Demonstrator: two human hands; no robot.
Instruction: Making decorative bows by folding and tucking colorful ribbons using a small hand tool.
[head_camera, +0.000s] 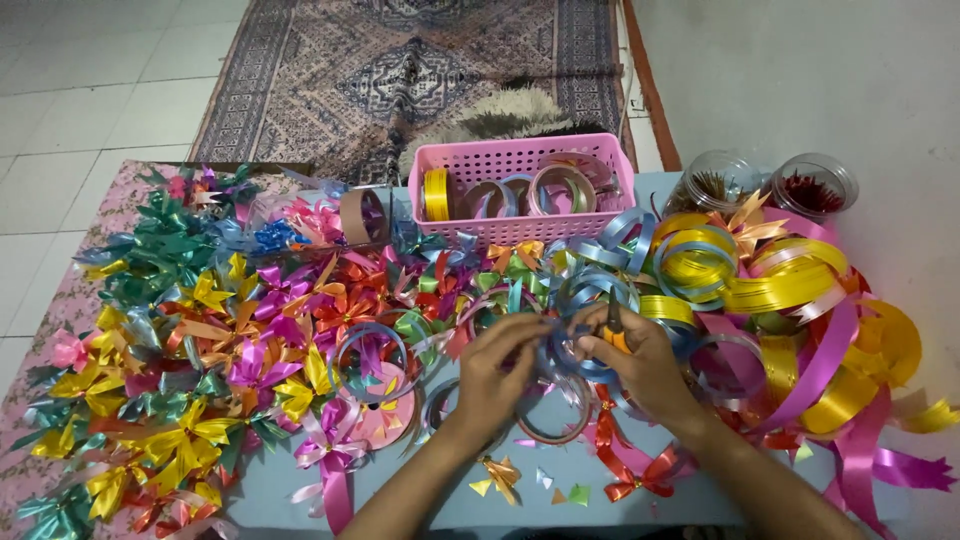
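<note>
My left hand pinches a loop of light blue ribbon over a light blue table. My right hand grips a small orange-handled tool, which looks like scissors, and also touches the same blue ribbon. The two hands meet at the ribbon, near the table's middle. Small cut scraps of ribbon lie below the hands.
A big heap of finished ribbon bows covers the left side. Loose curls of yellow, pink and blue ribbon pile up on the right. A pink basket with ribbon rolls stands behind, with two clear jars to its right.
</note>
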